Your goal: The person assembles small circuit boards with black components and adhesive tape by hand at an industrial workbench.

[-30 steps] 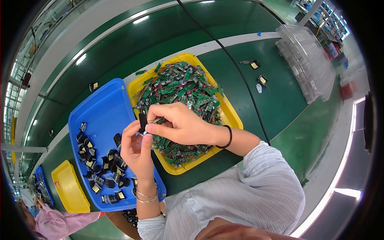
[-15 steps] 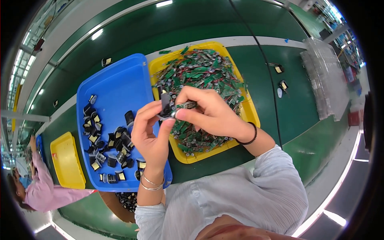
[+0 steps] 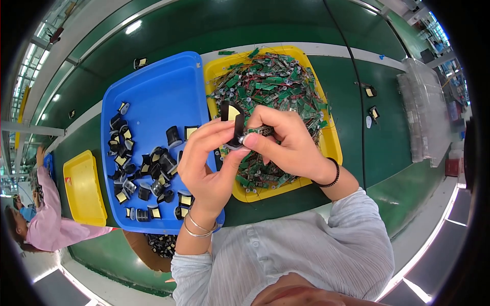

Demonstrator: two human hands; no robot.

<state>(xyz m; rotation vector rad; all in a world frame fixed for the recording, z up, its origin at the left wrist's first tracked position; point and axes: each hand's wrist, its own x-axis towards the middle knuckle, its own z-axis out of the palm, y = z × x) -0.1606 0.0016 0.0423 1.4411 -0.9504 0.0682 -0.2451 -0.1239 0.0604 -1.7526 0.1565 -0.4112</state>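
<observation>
My left hand [image 3: 204, 166] pinches a black plastic housing [image 3: 238, 128] with a cream pad on its face. My right hand [image 3: 293, 145] has its thumb and forefinger closed on a small green circuit board [image 3: 264, 130], held against the housing's lower end. The exact contact is hidden by my fingertips. Both hands are over the seam between a blue tray [image 3: 153, 76] and a yellow tray [image 3: 334, 153]. In the blue tray lie many similar black housings [image 3: 166, 162]. The yellow tray is heaped with green circuit boards [image 3: 270, 81] with thin wires.
A second yellow tray [image 3: 84, 188] stands at the left, near a person in a pink sleeve [image 3: 48, 196]. Below the blue tray is a cardboard box [image 3: 140, 250] of black parts. A black cable [image 3: 361, 127] crosses the right side, near loose housings [image 3: 370, 92] and stacked clear plastic trays [image 3: 423, 112].
The view has shifted, so the trays and hands appear displaced. The housing in my left hand has turned, showing more of its cream pad. Both hands keep their holds.
</observation>
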